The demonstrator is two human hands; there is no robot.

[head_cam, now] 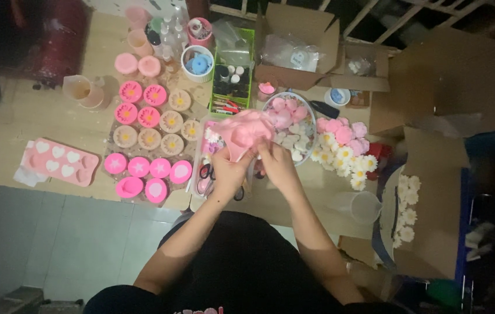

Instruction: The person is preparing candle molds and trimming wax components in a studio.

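Note:
My left hand [228, 172] and my right hand [278, 167] both grip a soft pink silicone mould [245, 131], bent upward between them above the wooden table [44, 119]. Just beyond the mould stands a round clear bowl [309, 131] holding pink and white flower shapes. Under my left hand lies a tray with scissors [205, 171]. Left of my hands sit rows of round pink moulds [148, 116] with flower centres.
A pink heart mould tray [59, 161] lies at the left. Cups, bottles and a green box [231, 72] stand at the back. Cardboard boxes [297, 43] fill the back right. White and pink flower pieces [343, 148] and a clear measuring cup [359, 206] sit at the right.

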